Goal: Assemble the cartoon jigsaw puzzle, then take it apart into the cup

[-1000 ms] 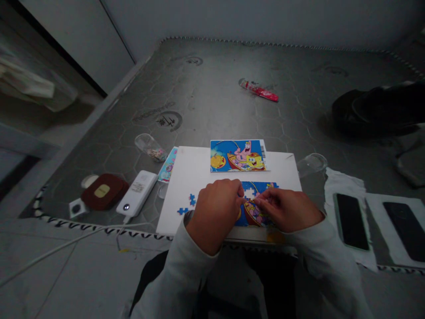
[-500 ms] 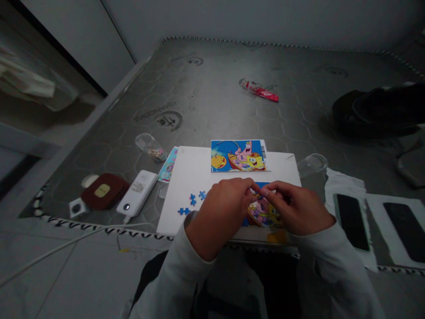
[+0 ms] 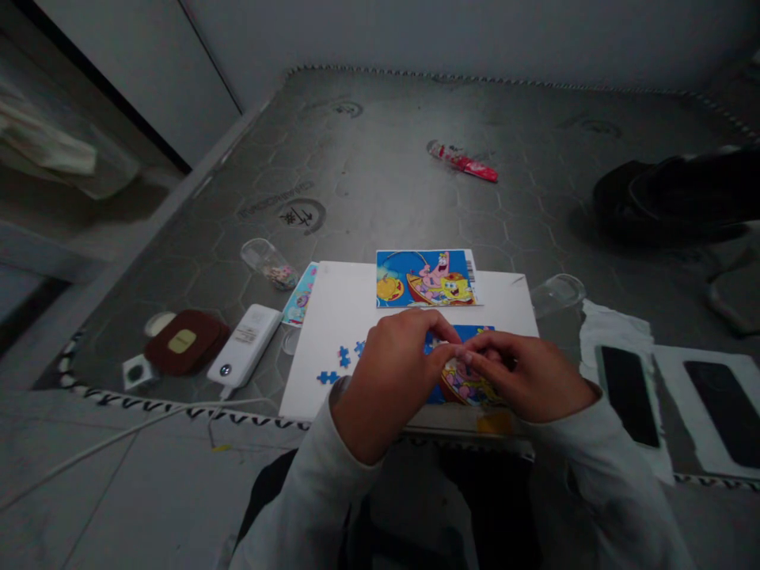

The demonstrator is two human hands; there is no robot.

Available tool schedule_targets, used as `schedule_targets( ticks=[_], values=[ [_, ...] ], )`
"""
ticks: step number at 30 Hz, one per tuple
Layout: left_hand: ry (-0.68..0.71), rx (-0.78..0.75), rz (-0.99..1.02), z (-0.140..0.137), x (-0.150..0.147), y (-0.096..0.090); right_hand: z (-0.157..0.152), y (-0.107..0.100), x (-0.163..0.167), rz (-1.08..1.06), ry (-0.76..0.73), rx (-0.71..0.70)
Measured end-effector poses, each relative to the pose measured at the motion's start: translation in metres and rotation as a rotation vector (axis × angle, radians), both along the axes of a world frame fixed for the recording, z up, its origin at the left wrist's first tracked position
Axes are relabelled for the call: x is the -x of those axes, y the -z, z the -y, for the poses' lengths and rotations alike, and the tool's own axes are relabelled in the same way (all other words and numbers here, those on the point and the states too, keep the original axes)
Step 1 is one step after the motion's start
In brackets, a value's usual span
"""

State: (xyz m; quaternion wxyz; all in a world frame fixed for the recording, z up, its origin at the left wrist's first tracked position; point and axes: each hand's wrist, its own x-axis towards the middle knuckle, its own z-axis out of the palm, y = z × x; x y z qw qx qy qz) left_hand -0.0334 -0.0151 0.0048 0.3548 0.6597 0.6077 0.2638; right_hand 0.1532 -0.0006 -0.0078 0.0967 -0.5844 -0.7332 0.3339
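Observation:
A partly assembled jigsaw puzzle with a blue cartoon picture lies at the front of a white board, largely covered by my hands. Over its left side, my left hand is closed in a pinch, thumb and forefinger together. My right hand pinches from the other side, its fingertips meeting the left ones above the puzzle. Whatever sits between the fingertips is too small and hidden to make out. Loose blue puzzle pieces lie left of my left hand. Behind the hands is a picture card with the same cartoon.
Left of the board are a clear tube with small pieces inside, a white power bank with a cable and a brown case. At right lie another clear tube and a phone. A red wrapper lies farther back.
My left thumb and fingers have shifted slightly at the meeting point, and more of the puzzle's top edge shows behind them. My right hand has barely moved; the surroundings look the same.

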Motion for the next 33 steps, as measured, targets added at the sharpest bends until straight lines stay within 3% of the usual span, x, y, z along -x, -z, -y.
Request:
schedule_targets(
  ticks=[8,21,33],
  values=[
    [-0.047,0.04,-0.05,-0.004,0.0,0.001,0.0,0.0,-0.003,-0.015,-0.006,0.01],
    [0.116,0.118,-0.155,-0.003,-0.003,0.012,-0.007,0.014,-0.015,0.155,-0.02,-0.064],
    [0.038,0.126,-0.24,-0.002,-0.011,0.014,-0.009,0.022,-0.019,0.247,-0.074,-0.075]
  ],
)
